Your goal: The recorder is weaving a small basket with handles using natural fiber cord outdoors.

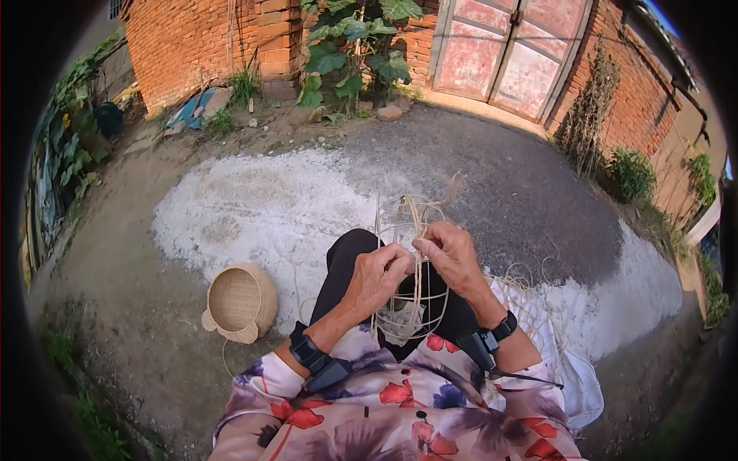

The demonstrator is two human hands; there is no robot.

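An open, cage-like basket frame (pixel 440 307) of thin pale ribs stands between my knees. Pale fibre strands (pixel 417 288) run down its middle, and a loose bunch sticks out above its top. My left hand (pixel 379 274) is closed on the left of these strands, with thumb and forefinger together. On the other side my right hand (pixel 452 257) pinches the strands near the top of the frame, a little higher than the left. The fingertips partly cover what they grip.
A finished-looking woven basket (pixel 240 303) with two small round ears lies at the left on the ground. To the right, loose strands (pixel 523 296) lie over a white sack (pixel 578 384). Pale powdery ground spreads ahead, before a brick wall (pixel 184 46) and a faded red double door (pixel 503 54).
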